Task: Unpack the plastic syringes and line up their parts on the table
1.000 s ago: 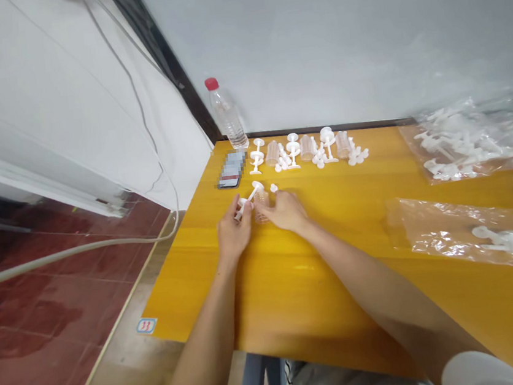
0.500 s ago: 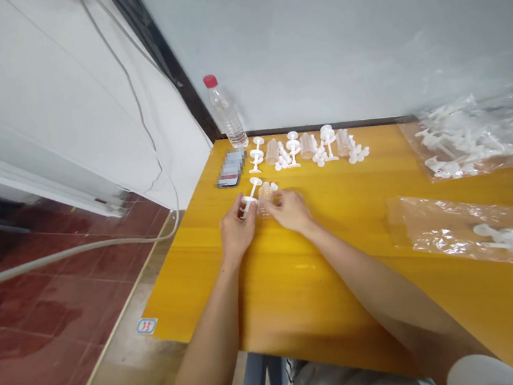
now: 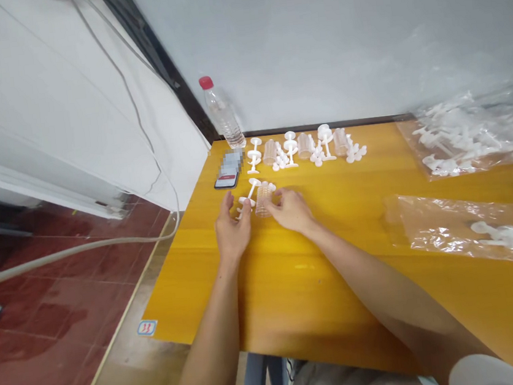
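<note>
My left hand (image 3: 232,229) has its thumb and fingers apart, beside a white plastic plunger-like piece (image 3: 251,188) with round discs, which lies on the table. The hand partly covers that piece's lower end. Just right of it is a clear ribbed plastic cylinder (image 3: 263,201). The fingertips of my right hand (image 3: 292,210) are closed at the cylinder's right side; some of its fingers are hidden behind the hand. Small white round pieces (image 3: 271,186) show at the cylinder's upper right.
Along the back stand similar groups of white pieces (image 3: 291,149) and clear cylinders (image 3: 305,146). A phone (image 3: 227,178) and red-capped water bottle (image 3: 224,119) are at the back left. Clear bags of white parts (image 3: 477,136) lie right, one (image 3: 450,226) nearer me.
My left hand has opened and let go of the white plunger-like piece, shifting slightly left. My right hand stays at the clear cylinder. The view has shifted a little.
</note>
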`<state>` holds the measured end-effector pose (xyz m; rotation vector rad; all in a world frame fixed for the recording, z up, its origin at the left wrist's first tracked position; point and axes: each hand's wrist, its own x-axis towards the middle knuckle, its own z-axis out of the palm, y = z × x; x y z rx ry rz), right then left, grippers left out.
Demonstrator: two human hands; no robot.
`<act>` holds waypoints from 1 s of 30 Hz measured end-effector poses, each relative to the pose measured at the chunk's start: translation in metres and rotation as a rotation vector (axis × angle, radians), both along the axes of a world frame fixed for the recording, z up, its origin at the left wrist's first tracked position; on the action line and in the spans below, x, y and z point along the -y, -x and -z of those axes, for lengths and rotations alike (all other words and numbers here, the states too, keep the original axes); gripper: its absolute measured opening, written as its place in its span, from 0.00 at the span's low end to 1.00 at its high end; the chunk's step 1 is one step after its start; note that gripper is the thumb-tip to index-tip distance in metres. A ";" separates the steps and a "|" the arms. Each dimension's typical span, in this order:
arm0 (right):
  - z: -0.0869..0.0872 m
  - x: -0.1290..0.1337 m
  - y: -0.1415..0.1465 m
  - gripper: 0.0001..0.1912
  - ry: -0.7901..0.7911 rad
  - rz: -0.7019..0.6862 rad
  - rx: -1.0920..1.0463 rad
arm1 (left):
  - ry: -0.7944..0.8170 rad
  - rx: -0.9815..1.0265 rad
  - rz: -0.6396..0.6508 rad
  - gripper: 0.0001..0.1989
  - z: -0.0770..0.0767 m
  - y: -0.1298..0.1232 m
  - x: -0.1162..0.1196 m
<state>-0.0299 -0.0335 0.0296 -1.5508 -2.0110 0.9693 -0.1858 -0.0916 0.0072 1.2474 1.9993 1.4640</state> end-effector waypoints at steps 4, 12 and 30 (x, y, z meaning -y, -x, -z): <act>-0.031 0.041 -0.054 0.30 -0.200 -0.047 0.052 | -0.210 -0.024 0.048 0.25 -0.030 -0.032 0.024; -0.004 0.118 -0.312 0.21 -0.906 0.565 0.464 | 0.299 0.537 0.793 0.19 -0.024 -0.167 0.029; 0.036 0.106 -0.363 0.28 -0.066 0.817 -0.084 | 0.705 0.840 0.699 0.21 -0.022 -0.216 -0.007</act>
